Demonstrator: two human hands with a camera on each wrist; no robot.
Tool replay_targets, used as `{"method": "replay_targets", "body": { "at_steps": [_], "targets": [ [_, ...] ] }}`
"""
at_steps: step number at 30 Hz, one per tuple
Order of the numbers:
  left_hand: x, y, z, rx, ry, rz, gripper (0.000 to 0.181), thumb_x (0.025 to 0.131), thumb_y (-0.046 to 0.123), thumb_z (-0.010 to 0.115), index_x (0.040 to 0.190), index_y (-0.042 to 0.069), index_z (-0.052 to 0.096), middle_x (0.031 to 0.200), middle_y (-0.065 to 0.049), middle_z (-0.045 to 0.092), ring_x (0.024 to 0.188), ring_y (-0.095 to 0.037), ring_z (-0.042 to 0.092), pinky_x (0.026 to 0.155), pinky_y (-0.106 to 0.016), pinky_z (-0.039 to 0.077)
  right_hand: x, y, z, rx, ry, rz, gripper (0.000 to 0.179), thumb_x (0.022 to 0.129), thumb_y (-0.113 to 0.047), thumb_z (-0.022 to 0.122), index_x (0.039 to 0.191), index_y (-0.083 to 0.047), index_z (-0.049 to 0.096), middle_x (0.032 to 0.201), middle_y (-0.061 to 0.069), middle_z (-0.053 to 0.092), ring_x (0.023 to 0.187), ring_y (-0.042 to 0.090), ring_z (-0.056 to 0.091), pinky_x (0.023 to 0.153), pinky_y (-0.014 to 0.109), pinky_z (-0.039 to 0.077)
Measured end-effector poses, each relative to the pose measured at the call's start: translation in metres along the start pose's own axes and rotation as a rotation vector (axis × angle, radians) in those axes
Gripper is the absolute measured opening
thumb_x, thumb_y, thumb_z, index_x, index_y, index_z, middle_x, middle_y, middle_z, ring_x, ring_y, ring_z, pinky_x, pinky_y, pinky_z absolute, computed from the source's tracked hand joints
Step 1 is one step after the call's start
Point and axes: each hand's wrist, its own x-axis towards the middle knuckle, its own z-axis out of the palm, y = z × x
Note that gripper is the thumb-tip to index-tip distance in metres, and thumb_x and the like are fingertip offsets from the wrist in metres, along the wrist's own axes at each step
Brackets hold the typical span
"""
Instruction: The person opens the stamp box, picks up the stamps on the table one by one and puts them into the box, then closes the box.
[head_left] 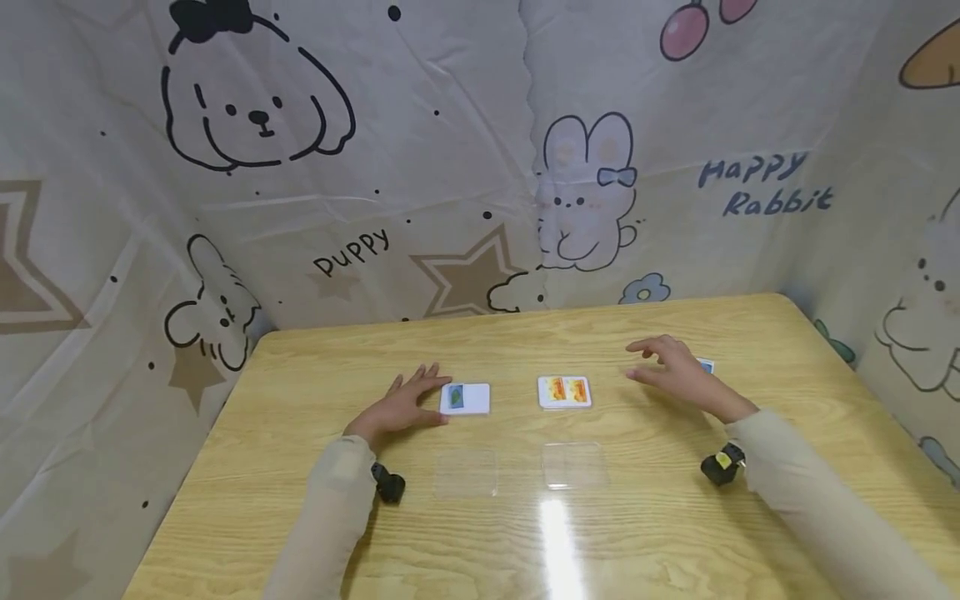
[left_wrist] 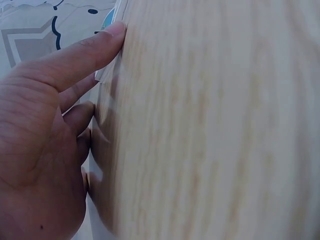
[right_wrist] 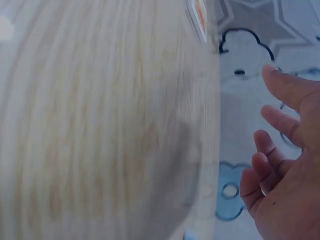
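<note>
In the head view, soft light covered the table (head_left: pixel 652 525), broken by a white streak of glare (head_left: pixel 560 546) at the bottom, and dim shadows (head_left: pixel 362 542) lay beside the sleeves (head_left: pixel 318 517). Both wrist views were darker and bluish, the near wood grain (left_wrist: pixel 215 125) blurred; a soft shadow (right_wrist: pixel 172 185) crossed the right one

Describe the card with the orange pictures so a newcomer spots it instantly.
On the wooden table, look between the left hand and the right hand. There lies a white card whose two orange pictures set it apart from the neighbouring card, which shows one bluish picture.
</note>
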Motion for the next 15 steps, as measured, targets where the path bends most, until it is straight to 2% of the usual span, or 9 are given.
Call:
{"method": "replay_targets", "body": {
  "at_steps": [10, 12, 15],
  "targets": [
    [-0.001, 0.002, 0.001, 0.004, 0.003, 0.004, 0.076, 0.088, 0.041, 0.068, 0.152, 0.019, 0.033, 0.164, -0.010, 0.006, 0.151, -0.032, -0.004, 0.119, -0.056, -0.010, -0.016, 0.034, -0.016, 0.027, 0.033, 0.066, 0.054, 0.095, -0.031, 0.062, 0.135, 0.004, 0.050, 0.122, 0.031, 0.049, 0.097, 0.034, 0.047, 0.077, 0.039, 0.041],
    [-0.002, 0.002, 0.001, 0.004, 0.001, 0.004, 0.076, 0.088, 0.041, 0.068, 0.152, 0.018, 0.033, 0.164, -0.010, 0.006, 0.151, -0.032, -0.004, 0.119, -0.056, -0.010, -0.018, 0.041, -0.017, 0.019, 0.040, 0.082, 0.055, 0.094, -0.032, 0.062, 0.135, 0.004, 0.050, 0.122, 0.031, 0.049, 0.097, 0.035, 0.045, 0.077, 0.041, 0.041],
    [-0.002, 0.002, 0.000, 0.003, 0.002, 0.008, 0.076, 0.088, 0.040, 0.068, 0.152, 0.018, 0.033, 0.163, -0.011, 0.006, 0.151, -0.032, -0.003, 0.119, -0.056, -0.010, -0.021, 0.052, -0.020, -0.001, 0.044, 0.107, 0.059, 0.094, -0.035, 0.062, 0.136, 0.004, 0.048, 0.125, 0.032, 0.047, 0.106, 0.042, 0.041, 0.084, 0.052, 0.040]
  ]
}}
